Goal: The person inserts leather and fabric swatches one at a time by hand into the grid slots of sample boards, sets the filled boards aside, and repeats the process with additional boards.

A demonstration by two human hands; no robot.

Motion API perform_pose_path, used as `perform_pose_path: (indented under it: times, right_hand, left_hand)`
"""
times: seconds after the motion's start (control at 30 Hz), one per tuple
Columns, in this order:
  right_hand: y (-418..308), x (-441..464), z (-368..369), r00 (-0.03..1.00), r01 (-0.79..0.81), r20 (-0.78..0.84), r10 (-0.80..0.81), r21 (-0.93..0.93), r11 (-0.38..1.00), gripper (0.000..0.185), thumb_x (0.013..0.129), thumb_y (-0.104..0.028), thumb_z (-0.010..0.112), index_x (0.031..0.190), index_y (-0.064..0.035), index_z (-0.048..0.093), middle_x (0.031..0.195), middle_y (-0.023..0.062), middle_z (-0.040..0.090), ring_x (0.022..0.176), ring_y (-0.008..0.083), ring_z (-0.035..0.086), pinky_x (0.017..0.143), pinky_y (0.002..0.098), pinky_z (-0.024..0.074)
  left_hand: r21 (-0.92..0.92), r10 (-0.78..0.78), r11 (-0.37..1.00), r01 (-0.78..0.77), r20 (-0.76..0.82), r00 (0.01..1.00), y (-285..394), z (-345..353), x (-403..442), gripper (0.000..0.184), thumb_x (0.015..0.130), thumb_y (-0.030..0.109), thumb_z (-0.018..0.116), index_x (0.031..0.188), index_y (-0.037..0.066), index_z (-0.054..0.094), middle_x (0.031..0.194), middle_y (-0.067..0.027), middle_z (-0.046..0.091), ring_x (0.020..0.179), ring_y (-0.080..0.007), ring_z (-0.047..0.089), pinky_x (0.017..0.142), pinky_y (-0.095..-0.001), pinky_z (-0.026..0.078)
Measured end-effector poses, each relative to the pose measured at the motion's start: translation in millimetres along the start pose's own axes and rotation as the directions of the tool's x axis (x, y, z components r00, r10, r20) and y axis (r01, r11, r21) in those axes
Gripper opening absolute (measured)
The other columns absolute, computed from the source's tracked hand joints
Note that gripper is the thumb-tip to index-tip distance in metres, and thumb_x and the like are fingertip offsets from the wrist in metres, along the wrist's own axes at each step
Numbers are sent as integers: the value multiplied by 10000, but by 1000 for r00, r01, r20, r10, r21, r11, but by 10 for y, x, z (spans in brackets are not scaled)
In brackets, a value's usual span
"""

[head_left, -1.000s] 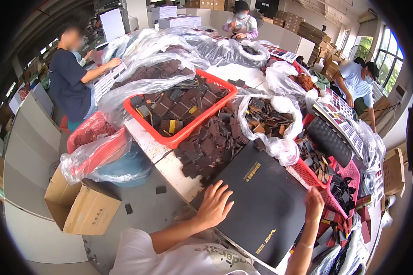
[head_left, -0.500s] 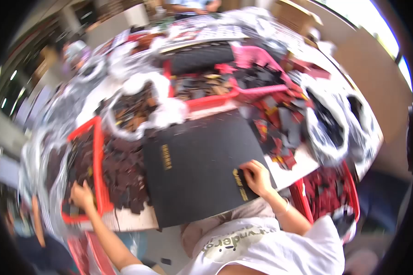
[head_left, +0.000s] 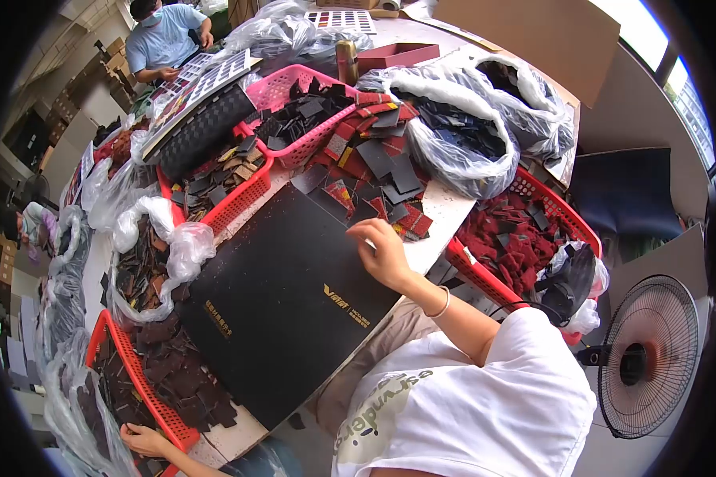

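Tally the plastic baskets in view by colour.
Red: 3 (left red basket near the left hand, middle red basket, right red basket)
Pink: 1 (pink basket)
Total: 4

Before me, a white-topped table (head_left: 447, 205) bears a flat black, gold-lettered folder (head_left: 266, 274), loose brown swatches (head_left: 184, 374) beside it, red and grey swatches (head_left: 383, 163) opposite, a pink basket (head_left: 309, 149) and an orange-red basket (head_left: 145, 388).

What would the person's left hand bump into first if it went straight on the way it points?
Most likely the clear plastic just beyond the left hand. How high the hand sits is unclear, though, so it might brush the brown pieces in the red basket first.
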State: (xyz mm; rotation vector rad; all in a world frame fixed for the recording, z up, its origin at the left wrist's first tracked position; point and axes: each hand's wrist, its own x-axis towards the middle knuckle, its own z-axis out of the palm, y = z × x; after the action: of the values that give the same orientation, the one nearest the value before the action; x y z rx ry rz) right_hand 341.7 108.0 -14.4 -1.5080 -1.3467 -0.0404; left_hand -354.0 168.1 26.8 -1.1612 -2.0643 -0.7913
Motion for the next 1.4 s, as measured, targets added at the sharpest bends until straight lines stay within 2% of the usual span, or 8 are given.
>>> perform_pose_path:
  times: [0.33,0.57,0.73,0.8,0.93,1.03,1.13,1.4]
  right_hand:
    - [1361,883,-153,992,64,123,24,-659,749,538,716,-197,772,1229,-176,613,1273,65,588,1168,254,522,965,407,391]
    - [1250,986,-233,905,-343,-289,314,-57,938,255,868,-208,626,1101,-121,680,913,183,703,863,376,676,754,478,520]
    - [1237,742,-292,948,-317,-117,295,-411,855,464,848,-170,659,1293,-161,527,775,182,668,755,387,661,698,494,513]
    - [938,774,-322,938,-307,-243,245,-260,916,599,847,-87,660,1386,-170,412,900,157,696,820,385,662,710,485,503]
    - [822,651,-118,972,-176,78,223,-391,903,300,827,-134,681,1121,-106,630,875,128,694,837,343,642,764,453,490]
    - [513,610,55,997,-60,-67,44,-258,964,151,806,-124,687,957,-110,683,887,46,696,866,245,623,761,391,471]
    - [69,641,208,990,123,-51,-129,-107,987,135,799,-119,691,927,-94,652,828,51,643,834,245,597,747,376,434]
    - [-630,323,1139,943,175,249,-220,189,966,135,830,-145,659,946,-78,656,859,70,654,857,248,613,756,382,448]
  left_hand:
    - [15,-178,984,178,-32,984,-84,92,-29,315,986,348,524,1224,143,544,1073,-137,721,924,-382,686,775,-514,493]
    - [113,-213,971,210,15,977,-138,40,-21,398,880,213,665,1267,174,583,1104,-122,716,994,-361,677,848,-475,486]
    - [106,-277,955,276,-8,961,-406,334,68,355,903,330,630,1248,249,646,1091,-98,711,971,-401,660,911,-674,385]
    - [139,-290,947,291,-31,957,171,-120,19,333,919,309,648,1219,166,666,1066,-104,718,909,-358,680,838,-540,507]
    - [-98,0,994,-43,-399,917,330,-143,-88,378,864,363,692,980,9,631,813,-196,650,712,-426,630,661,-564,484]
    - [-225,-134,970,97,-157,978,975,-711,-187,407,900,351,647,1109,4,614,1061,-250,638,980,-435,616,833,-554,474]
    - [-211,238,902,-376,-484,842,952,-402,-145,336,927,261,670,1199,64,654,1056,-121,716,862,-326,692,751,-415,555]
    - [-856,93,310,413,459,883,3027,-789,-1800,267,966,82,603,1199,-42,564,1044,-160,654,915,-200,632,805,-314,515]
